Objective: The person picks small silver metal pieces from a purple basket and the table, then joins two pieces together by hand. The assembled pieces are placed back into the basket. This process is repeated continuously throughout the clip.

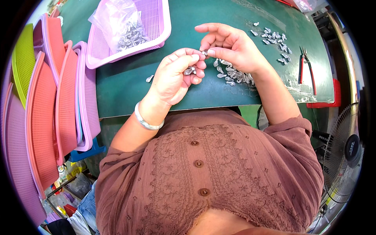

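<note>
My left hand [176,76] is closed, its thumb and forefinger pinching a small shiny metal piece [204,52]. Further silver metal pieces [190,71] are tucked in its curled fingers. My right hand [235,47] meets it above the table, its thumb and a bent finger closed on the same small piece while the forefinger stays raised. Below the right hand lies a pile of teardrop-shaped silver metal pieces [231,74], partly hidden by that hand and wrist. A single teardrop piece [149,78] rests left of my left hand.
A lilac basket [160,37] holds a clear bag [121,23] of similar pieces on the green table [129,90]. Scattered pieces [274,37] and red-handled pliers [307,70] lie at right. Stacked colored baskets [43,117] stand left; a fan [340,145] stands right.
</note>
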A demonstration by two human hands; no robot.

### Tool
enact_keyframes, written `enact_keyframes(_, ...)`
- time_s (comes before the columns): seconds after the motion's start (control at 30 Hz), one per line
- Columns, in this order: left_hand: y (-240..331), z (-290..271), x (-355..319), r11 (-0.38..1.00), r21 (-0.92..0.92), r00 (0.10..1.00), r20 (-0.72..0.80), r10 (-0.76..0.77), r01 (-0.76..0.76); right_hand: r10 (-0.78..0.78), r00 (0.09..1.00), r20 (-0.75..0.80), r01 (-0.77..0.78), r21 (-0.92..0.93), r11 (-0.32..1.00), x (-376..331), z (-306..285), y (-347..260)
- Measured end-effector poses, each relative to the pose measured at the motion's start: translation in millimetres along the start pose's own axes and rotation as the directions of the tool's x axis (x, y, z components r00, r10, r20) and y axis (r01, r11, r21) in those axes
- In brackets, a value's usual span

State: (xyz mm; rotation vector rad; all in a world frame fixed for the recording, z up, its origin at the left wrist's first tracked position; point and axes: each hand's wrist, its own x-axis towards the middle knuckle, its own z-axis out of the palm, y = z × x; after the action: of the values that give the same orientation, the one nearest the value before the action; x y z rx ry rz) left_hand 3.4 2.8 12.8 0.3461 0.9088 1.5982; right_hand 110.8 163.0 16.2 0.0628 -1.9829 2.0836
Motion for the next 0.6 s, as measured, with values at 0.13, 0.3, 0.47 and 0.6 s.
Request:
enact_keyframes(0.13, 1.2, 3.3, -1.4, 0.999, 0.024, 1.000, -0.007, 0.022, -0.021, 0.022, 1.000, 0.007, -0.023, 0.066, 0.998, -0.5, -0.9, -1.7)
enact_keyframes(0.3, 1.2, 5.5, -1.7, 0.999, 0.045, 0.998, -0.046, 0.032, -0.030, 0.015, 1.000, 0.014, -0.015, 0.058, 0.998, 0.0, -0.4, -1.1)
enact_keyframes(0.47, 0.8, 6.3, 0.4, 0.989, 0.147, 0.989, -0.143, 0.036, -0.015, -0.046, 0.999, 0.020, 0.047, -0.053, 0.997, -1.1, 1.9, 1.8)
enact_keyframes(0.6, -0.6, 3.7, 1.0, 0.986, 0.165, 0.983, -0.175, 0.059, -0.030, -0.049, 0.999, 0.004, 0.049, -0.084, 0.995, -1.3, 3.2, 0.5)
